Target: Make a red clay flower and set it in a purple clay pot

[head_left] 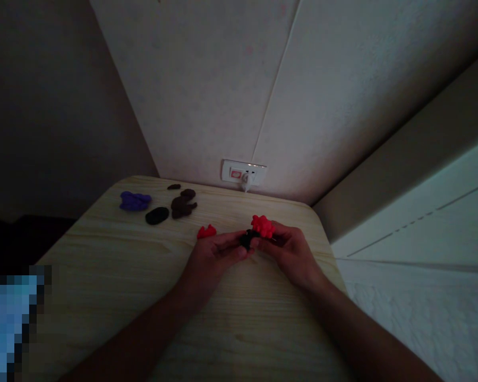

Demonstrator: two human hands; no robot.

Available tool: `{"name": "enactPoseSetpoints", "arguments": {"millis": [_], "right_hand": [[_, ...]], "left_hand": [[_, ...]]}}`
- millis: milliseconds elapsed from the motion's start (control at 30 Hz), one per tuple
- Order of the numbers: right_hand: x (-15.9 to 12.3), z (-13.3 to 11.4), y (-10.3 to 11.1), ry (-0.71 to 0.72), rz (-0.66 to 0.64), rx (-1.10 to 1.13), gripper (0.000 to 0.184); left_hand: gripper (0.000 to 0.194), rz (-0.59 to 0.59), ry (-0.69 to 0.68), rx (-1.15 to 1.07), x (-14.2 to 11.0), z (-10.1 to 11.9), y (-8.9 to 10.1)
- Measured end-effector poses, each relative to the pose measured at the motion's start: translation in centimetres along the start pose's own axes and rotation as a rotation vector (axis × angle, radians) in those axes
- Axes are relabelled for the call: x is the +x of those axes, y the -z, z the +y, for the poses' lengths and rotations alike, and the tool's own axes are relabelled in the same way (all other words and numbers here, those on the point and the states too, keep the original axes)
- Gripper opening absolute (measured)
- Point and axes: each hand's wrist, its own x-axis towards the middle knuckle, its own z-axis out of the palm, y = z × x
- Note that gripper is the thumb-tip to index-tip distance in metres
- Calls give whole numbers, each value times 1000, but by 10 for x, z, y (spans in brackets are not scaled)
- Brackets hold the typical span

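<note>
Though dimness hides whether they join, red lump [263,226] and black lump [247,240] sit pinched between left hand [211,257] and right hand [292,249] over table [239,313] — red scrap [207,232] partly hidden behind left hand.

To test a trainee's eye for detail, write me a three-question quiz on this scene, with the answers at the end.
1. True or false: as the picture shows it, the purple lump lies to the left of the black oval.
2. Which of these is nearest the left hand?
a) the purple lump
b) the small red piece
c) the wall socket
3. Fill in the colour: the knobbly piece at the right hand, next to the black piece, is ____.

Key: 1. True. 2. b. 3. Red.
</note>
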Motion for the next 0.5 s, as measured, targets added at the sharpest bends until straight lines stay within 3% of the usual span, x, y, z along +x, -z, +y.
{"name": "enactPoseSetpoints", "arguments": {"millis": [500], "right_hand": [[0,1,1,16,-11,17,24]], "left_hand": [[30,42,-95,91,-1,0,-4]]}}
